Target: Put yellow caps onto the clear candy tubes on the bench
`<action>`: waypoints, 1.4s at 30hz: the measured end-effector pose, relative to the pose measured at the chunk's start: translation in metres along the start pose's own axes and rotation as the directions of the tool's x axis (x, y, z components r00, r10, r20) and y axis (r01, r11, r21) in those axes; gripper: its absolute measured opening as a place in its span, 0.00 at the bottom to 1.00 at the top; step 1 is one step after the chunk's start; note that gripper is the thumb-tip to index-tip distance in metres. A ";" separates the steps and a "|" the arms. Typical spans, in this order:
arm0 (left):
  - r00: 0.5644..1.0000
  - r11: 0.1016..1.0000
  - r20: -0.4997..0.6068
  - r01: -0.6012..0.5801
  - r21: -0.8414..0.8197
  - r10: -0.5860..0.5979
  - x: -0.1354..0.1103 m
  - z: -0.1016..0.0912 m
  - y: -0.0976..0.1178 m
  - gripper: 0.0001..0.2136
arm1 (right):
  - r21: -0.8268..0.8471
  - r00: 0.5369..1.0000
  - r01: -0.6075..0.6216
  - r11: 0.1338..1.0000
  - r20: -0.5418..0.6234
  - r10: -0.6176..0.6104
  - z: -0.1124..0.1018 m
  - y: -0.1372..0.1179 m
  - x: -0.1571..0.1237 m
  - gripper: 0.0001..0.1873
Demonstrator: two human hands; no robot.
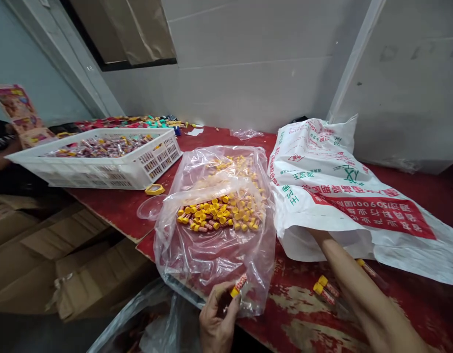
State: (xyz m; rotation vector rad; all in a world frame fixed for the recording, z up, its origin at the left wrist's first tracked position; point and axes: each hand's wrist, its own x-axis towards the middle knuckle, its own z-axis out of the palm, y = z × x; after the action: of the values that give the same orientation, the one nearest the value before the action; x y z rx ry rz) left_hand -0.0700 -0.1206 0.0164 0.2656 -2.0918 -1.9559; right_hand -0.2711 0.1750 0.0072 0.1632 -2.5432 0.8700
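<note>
The left hand holds one small tube with a yellow cap and a red-and-white printed body, and it points up between the fingers. Just beside this hand is a clear plastic bag with many same tubes heaped inside. Some loose tubes lie near the right forearm, whose hand is hidden under a white woven sack.
</note>
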 end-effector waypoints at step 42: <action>0.905 0.994 0.412 -0.110 -0.004 0.102 -0.049 0.072 0.049 0.13 | 0.167 0.973 -0.232 0.958 0.031 0.230 -0.100 -0.080 -0.228 0.16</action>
State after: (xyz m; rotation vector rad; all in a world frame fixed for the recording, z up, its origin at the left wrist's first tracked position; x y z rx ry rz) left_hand -0.0443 -0.0331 0.0575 -0.2821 -2.3152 -2.0657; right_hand -0.0101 0.1649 0.0205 -0.0805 -2.5315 1.1789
